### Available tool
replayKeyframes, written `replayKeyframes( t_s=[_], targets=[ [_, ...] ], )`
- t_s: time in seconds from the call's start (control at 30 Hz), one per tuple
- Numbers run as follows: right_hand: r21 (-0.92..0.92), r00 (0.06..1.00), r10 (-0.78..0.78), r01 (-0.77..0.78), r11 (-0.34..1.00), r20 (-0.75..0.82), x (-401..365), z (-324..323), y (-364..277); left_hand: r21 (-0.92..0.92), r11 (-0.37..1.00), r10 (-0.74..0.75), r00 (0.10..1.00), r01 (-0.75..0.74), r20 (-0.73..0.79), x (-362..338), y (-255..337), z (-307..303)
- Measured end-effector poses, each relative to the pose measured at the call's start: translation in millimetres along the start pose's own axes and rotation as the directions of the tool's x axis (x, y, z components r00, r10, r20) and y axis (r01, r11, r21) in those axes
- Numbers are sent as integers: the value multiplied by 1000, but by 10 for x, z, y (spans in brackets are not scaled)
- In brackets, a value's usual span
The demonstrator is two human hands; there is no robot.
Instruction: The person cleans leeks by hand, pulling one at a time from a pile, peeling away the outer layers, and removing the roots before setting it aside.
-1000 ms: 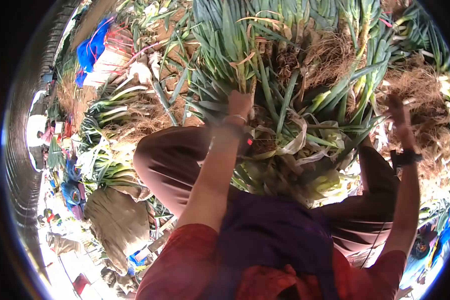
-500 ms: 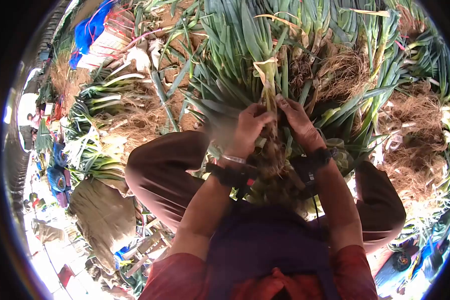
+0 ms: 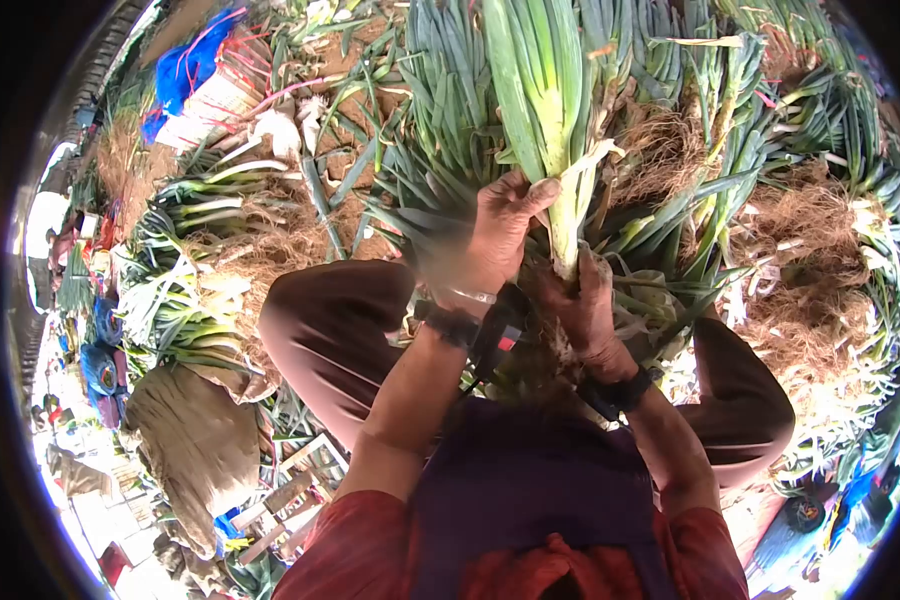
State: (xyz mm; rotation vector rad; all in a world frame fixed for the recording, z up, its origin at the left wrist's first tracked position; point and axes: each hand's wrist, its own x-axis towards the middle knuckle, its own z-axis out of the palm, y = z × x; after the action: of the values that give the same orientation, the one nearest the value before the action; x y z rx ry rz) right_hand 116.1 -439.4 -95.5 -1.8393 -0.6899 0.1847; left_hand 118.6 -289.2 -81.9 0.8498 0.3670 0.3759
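Note:
A thick leek (image 3: 564, 212) with broad green leaves and a pale stem stands upright between my hands. My left hand (image 3: 502, 225) is closed on it from the left, thumb across the upper stem. Lower down, my right hand (image 3: 582, 308) is wrapped round the stem near its root end. A torn, pale strip of outer leaf (image 3: 602, 152) hangs off the stem's right side. The roots are mostly hidden in shadow below my right hand.
Piles of leeks with brown roots lie ahead, at the left (image 3: 205, 215) and at the right (image 3: 810, 240). A brown cloth (image 3: 195, 430) lies at the lower left. A basket (image 3: 220, 100) with blue plastic stands at the upper left.
The leek is now higher and brighter, with its pale stem exposed. My left hand has moved up a little onto the upper stem; my right hand has moved down towards the root end.

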Motion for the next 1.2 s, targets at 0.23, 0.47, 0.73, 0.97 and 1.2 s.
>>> replayKeyframes(
  t_s=[0.23,0.47,0.73,0.97,1.2],
  targets=[
    [556,937,209,-335,761,279,-293,-423,-304,-330,936,141,990,-123,31,-62,320,603],
    [697,927,170,-364,619,333,-400,-638,-513,36,975,-220,968,218,120,-675,48,482],
    [608,944,149,-306,733,295,-465,-762,-797,883,436,-332,880,-176,340,-971,-402,-253],
    [550,977,87,-183,815,197,-517,-782,-800,893,376,104,969,-247,224,-644,753,155],
    [174,998,-63,64,983,-9,-593,-518,-498,103,841,500,836,-531,227,-928,906,1088]
  ],
)
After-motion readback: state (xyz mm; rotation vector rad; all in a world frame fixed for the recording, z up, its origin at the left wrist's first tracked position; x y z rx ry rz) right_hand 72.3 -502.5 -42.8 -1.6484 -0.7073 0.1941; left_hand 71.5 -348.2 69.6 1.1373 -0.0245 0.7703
